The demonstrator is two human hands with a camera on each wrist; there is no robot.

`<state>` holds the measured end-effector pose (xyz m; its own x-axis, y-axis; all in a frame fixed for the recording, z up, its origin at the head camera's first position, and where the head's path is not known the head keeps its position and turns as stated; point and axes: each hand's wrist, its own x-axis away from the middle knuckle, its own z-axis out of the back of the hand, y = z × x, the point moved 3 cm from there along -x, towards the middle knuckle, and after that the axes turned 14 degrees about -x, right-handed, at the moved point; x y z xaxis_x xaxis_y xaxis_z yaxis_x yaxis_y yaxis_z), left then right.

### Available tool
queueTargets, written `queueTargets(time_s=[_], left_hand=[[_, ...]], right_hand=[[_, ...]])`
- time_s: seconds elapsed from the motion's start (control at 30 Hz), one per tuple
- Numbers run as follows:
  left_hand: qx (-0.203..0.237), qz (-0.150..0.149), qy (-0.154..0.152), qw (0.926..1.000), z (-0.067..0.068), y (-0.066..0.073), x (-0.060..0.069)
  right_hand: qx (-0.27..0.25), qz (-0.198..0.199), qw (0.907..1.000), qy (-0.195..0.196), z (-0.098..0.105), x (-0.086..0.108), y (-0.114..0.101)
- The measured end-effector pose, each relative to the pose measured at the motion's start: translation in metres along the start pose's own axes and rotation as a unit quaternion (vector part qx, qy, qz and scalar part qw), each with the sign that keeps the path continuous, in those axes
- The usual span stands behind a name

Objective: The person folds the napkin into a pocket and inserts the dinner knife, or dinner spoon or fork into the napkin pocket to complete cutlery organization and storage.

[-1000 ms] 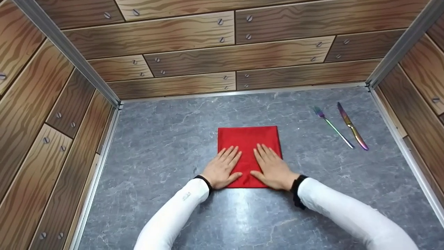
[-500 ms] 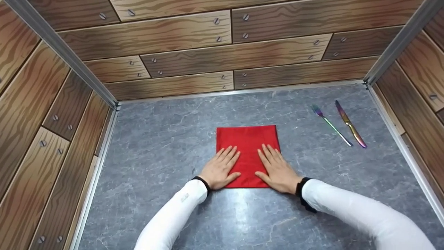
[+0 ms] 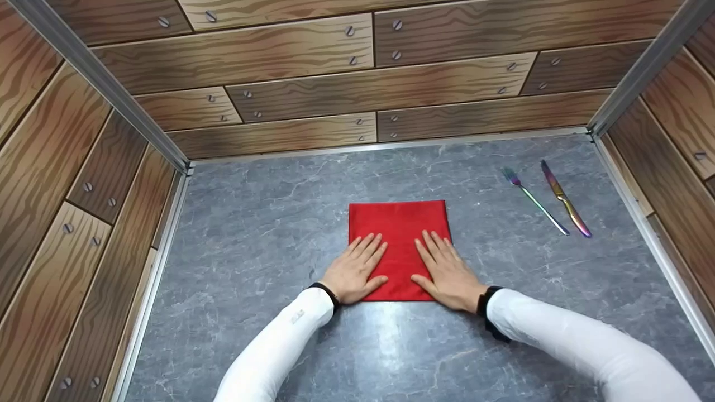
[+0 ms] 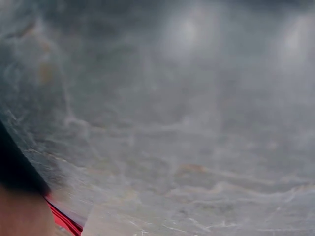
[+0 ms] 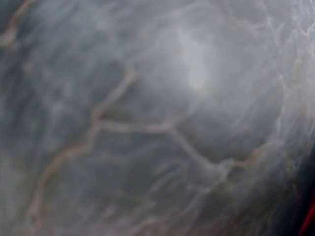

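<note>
A red cloth [image 3: 399, 218], folded into a near-square, lies flat on the grey marbled tabletop [image 3: 257, 223]. My left hand [image 3: 354, 271] rests on its left side, fingers straight and thumb pointing inward. On the right side of the cloth lies my right hand [image 3: 449, 273], also flat with straight fingers. A strip of red fabric lies between the two thumbs. In the left wrist view, layered red cloth edges [image 4: 66, 221] show at the bottom left corner. The right wrist view has mostly blurred tabletop, with a sliver of red cloth [image 5: 309, 216] at its right edge.
To the right lie an iridescent fork [image 3: 536, 202] and an iridescent knife [image 3: 565, 198], roughly parallel and apart from the cloth. Wood-patterned panels stand at the back [image 3: 301, 103], left [image 3: 84, 223] and right [image 3: 665, 151], with metal strips along the table's edges.
My right hand has slid slightly to the right across the cloth, and a small wrinkle near its thumb has flattened. The left hand stays in place on the cloth.
</note>
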<state>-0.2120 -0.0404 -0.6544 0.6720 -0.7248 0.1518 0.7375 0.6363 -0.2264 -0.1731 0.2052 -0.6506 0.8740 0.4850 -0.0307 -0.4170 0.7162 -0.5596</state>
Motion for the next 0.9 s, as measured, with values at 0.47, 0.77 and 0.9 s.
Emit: queueTargets(time_s=[0.47, 0.77, 0.9], left_hand=[[-0.003, 0.005, 0.001, 1.0000, 0.002, -0.005, 0.002], [0.044, 0.013, 0.017, 0.9988, 0.011, -0.011, -0.002], [0.039, 0.055, 0.010, 0.9977, 0.014, -0.030, -0.009]], right_hand=[[0.015, -0.009, 0.9996, -0.023, 0.004, -0.006, -0.005], [-0.028, -0.024, 0.9990, -0.024, 0.023, 0.001, -0.020], [-0.022, -0.033, 0.9987, -0.033, 0.032, 0.013, -0.035]])
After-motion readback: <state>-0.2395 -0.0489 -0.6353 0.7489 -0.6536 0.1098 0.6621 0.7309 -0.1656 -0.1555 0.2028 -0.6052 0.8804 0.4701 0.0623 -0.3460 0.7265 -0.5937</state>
